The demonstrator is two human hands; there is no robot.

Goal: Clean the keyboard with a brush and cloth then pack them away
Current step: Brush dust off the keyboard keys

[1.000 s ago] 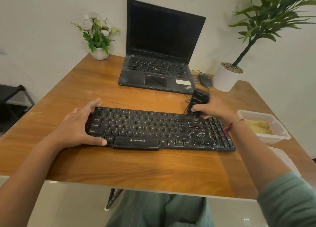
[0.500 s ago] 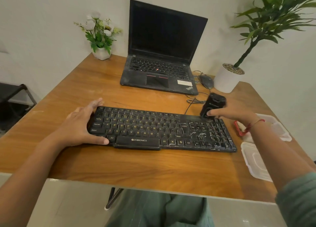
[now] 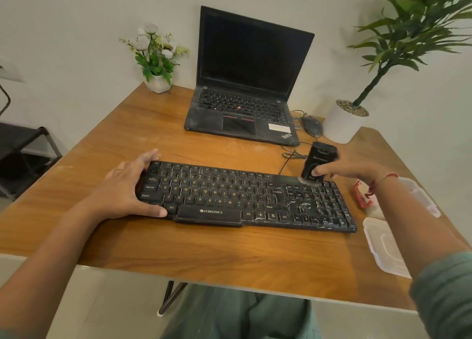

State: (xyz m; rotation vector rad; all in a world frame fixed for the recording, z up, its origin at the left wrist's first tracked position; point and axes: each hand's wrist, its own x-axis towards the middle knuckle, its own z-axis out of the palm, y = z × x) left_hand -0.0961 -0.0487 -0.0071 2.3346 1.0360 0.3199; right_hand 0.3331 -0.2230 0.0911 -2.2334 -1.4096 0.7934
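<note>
Gripped brush (image 3: 318, 163) upright in right hand (image 3: 350, 168) on the keyboard (image 3: 229, 193)'s far-right keys, clamped its left end in left hand (image 3: 125, 188); probably needed short, light strokes.

Brightness: we see soft, even indoor light, warm on the table (image 3: 229, 249).
Shadows: faint ones under the keyboard (image 3: 242, 198) front and the left hand (image 3: 122, 193).
Sheen: a pale glow on the table's near part.
Blur: the brush (image 3: 318, 163) bristles and right hand (image 3: 342, 168) look slightly smeared to us.
Edges: the wide lens bends the table edges.
</note>
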